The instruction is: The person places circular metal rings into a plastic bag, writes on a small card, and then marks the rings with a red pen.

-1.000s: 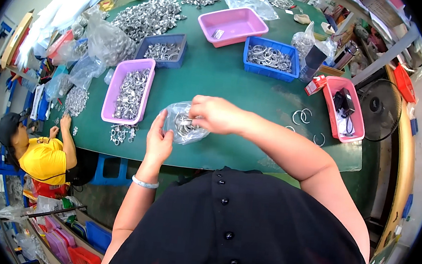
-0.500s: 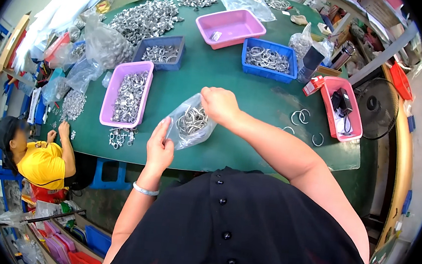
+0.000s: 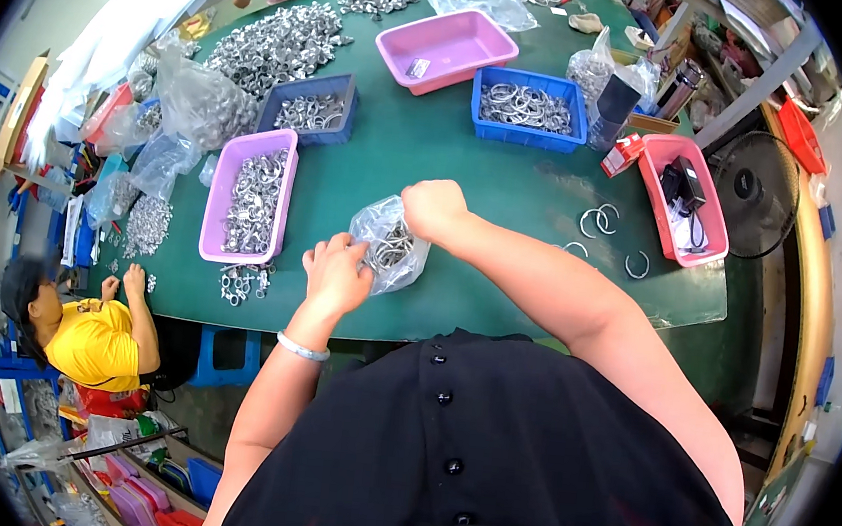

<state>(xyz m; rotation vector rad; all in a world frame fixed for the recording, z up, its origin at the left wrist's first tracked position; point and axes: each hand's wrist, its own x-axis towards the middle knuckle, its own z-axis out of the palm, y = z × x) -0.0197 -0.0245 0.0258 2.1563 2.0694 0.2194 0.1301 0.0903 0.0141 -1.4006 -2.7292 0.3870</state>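
A clear plastic bag (image 3: pixel 371 221) of metal rings (image 3: pixel 394 249) is held over the tabletop (image 3: pixel 497 305), near its front edge. Its upper right is gripped by the fisted right hand (image 3: pixel 434 210), forearm (image 3: pixel 514 256) slanted; its left side is grasped by the left hand (image 3: pixel 338 276), fingers (image 3: pixel 334 246) curled.

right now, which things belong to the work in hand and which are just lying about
In the work:
clear bag, right hand closed on its edge, left hand against its side
metal rings inside it
likely the loose rings further right

Probably just lying about:
fan
black device
red-and-white box
flask
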